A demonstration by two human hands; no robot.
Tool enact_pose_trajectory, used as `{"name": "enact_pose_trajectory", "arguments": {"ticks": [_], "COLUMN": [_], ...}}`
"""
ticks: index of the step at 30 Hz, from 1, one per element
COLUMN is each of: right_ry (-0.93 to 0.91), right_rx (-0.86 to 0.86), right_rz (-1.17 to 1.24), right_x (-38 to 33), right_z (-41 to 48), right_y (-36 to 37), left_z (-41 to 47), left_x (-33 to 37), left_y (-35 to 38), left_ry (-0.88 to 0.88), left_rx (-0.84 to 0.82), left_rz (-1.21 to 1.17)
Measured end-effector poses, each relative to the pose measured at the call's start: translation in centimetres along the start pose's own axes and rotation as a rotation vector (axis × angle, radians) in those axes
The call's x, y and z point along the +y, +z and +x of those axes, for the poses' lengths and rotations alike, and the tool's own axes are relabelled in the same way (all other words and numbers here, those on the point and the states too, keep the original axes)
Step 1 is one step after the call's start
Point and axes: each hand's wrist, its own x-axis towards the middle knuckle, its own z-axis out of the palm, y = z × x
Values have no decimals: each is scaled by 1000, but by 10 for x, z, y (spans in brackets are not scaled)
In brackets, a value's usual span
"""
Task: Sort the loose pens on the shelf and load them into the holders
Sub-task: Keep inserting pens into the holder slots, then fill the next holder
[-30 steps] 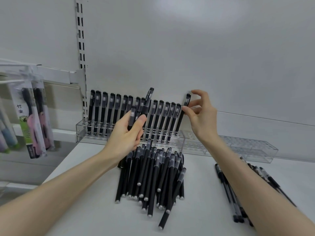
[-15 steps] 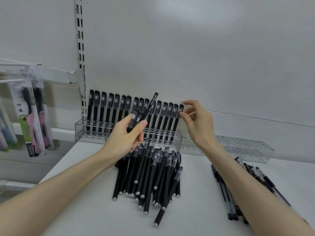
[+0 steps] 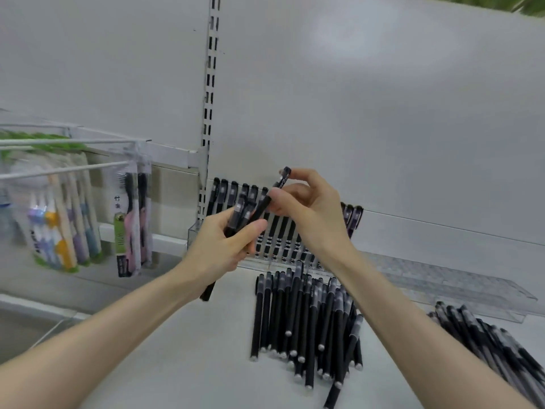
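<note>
Right hand (image 3: 309, 215) is pinching a slim black plastic pen (image 3: 267, 202) from left hand's (image 3: 221, 249) gripped bunch (image 3: 240, 214); tugging risks spilling others.

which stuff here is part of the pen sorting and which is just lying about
Job: left hand gripping a pen bundle; right hand pinching a single pen; loose pen pile; second pen pile; filled holder; empty holder.
Lying about: packaged toothbrushes on display hooks.
</note>
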Motion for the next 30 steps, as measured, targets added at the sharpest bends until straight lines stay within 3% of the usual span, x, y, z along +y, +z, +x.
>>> {"name": "enact_pose_trajectory", "arguments": {"ticks": [3, 8, 11, 15, 21, 26, 30], "right_ry": [1, -62, -129, -145, -127, -110, -84], "right_rx": [2, 185, 245, 287, 280, 231, 137], "right_rz": [-6, -36, -184, -398, -487, -518, -628], "right_x": [-2, -8, -2, 17, 31, 41, 50], "right_z": [9, 31, 42, 46, 50, 53, 48], "right_y": [29, 62, 80, 103, 115, 118, 119], "left_z": [-1, 9, 19, 23, 15, 19, 19], "left_x": [-5, -9, -17, -28, -37, -43, -45], "left_y": [-29, -88, -119, -137, -147, -142, -140], "left_ry": [-33, -7, -27, -134, -56, -152, -98], "left_rx": [-4, 28, 41, -36, -169, -155, -176], "left_rz": [-22, 87, 144, -17, -26, -113, -89]}}
